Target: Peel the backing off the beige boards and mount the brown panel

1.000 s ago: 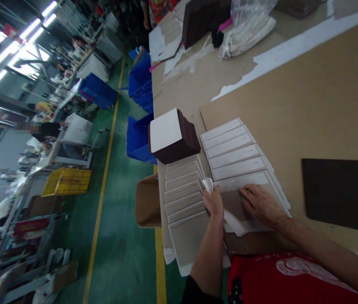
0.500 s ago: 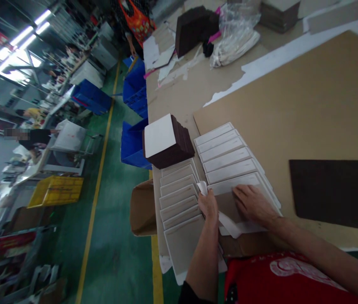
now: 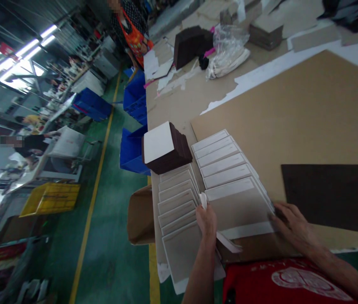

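Note:
My left hand (image 3: 207, 219) is closed around white paper strips (image 3: 203, 201). One end pokes out above the fist, and a long tail hangs below, towards me. Under and beside it lie two overlapping rows of flat rectangular panels with pale edges. In the right-hand row, the nearest panel (image 3: 239, 207) shows a grey-beige middle between white bands. At its right edge is my right hand (image 3: 294, 226), fingers stretched and thumb by the panel's corner; it holds nothing that I can see. The left-hand row's nearest panel (image 3: 182, 253) lies partly behind my left forearm.
Beyond the rows stands a stack of dark-edged boards (image 3: 158, 142) with a white top. A dark rectangular sheet (image 3: 331, 196) lies on the large brown board (image 3: 293, 114). Blue crates (image 3: 131, 147) and a brown carton (image 3: 141, 217) line the table's left side. A person in an orange apron is farther back.
My right hand has slid from the middle of the nearest panel to its right edge, uncovering its surface. My left hand still grips the paper strips, whose tail has swung off the panel.

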Demonstrator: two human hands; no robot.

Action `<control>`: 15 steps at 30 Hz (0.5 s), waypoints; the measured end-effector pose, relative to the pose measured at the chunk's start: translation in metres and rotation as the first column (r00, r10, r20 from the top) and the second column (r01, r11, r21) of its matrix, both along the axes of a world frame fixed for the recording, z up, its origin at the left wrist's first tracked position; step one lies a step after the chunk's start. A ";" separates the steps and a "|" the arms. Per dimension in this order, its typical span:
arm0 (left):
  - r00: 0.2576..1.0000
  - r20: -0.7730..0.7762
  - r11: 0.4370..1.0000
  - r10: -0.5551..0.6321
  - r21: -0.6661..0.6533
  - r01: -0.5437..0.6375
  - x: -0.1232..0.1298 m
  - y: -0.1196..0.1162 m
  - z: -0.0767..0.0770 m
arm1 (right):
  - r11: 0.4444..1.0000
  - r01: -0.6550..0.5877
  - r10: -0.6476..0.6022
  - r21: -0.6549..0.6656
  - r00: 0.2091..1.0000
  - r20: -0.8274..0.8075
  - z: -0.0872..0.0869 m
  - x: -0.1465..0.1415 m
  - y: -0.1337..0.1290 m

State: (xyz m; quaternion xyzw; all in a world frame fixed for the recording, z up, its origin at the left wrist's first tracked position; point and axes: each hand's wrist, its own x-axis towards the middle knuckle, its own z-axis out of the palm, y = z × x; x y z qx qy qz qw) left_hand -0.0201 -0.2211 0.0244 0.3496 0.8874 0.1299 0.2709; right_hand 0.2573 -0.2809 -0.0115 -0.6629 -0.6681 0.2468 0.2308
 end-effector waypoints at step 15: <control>0.975 0.220 1.000 0.003 -0.026 0.003 0.001 -0.021 0.011 | 0.735 -0.056 -0.457 -0.676 0.696 -0.554 0.043 -0.030 0.012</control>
